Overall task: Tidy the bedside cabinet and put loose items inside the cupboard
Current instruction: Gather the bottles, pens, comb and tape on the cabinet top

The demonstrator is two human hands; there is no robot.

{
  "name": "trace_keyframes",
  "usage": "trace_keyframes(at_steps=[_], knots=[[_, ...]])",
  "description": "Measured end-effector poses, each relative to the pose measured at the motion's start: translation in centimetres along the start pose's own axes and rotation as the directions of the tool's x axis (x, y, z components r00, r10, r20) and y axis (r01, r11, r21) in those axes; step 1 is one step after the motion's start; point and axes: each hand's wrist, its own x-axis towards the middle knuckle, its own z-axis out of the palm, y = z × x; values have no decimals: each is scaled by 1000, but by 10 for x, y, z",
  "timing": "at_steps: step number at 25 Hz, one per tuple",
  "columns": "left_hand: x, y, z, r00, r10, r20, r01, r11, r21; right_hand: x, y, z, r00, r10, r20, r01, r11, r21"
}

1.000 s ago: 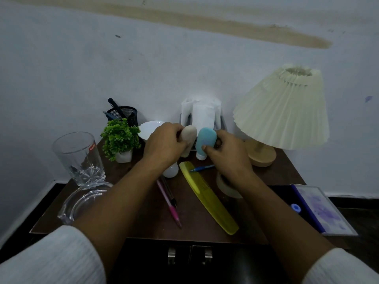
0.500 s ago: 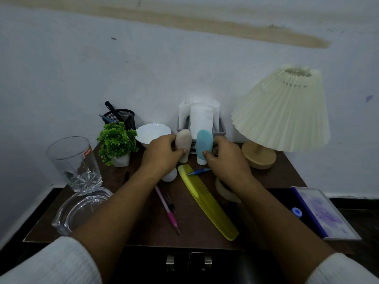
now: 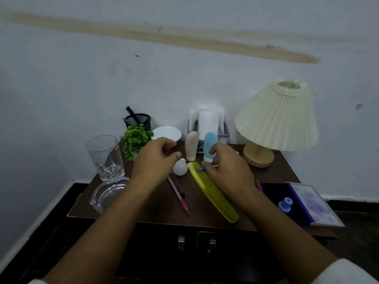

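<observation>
Beige bottle [image 3: 192, 147], just released, stands before the tissue holder [image 3: 207, 124]; my left hand [image 3: 153, 162] relaxes empty, right hand [image 3: 227, 171] still grips blue bottle [image 3: 209, 143].

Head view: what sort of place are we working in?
Most likely a bedroom: a dark cabinet against the wall carries a pleated table lamp, a tissue holder, a yellow comb and a blue bottle.

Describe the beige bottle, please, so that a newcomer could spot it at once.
Start at the lamp and look left to the tissue holder. Two small bottles stand in front of it; the beige bottle is the left one, not the blue bottle.
</observation>
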Motion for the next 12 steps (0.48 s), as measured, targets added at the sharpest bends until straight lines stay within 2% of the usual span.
trace_keyframes(at_steps=[2, 4, 8, 12], knots=[[-17, -7, -10, 999, -47, 0, 47, 998, -31, -6, -10, 4, 992, -50, 114, 51, 999, -1], [-28, -15, -14, 998, -66, -4, 66, 998, -19, -6, -16, 8, 986, -82, 148, 86, 996, -21], [-27, -23, -15, 998, -60, 14, 59, 996, 66, -1, -14, 10, 968, -102, 229, 171, 938, -303], [-15, -26, -14, 999, -50, 5, 50, 998, 30, 8, -15, 26, 931, -108, 349, 280, 824, -493]])
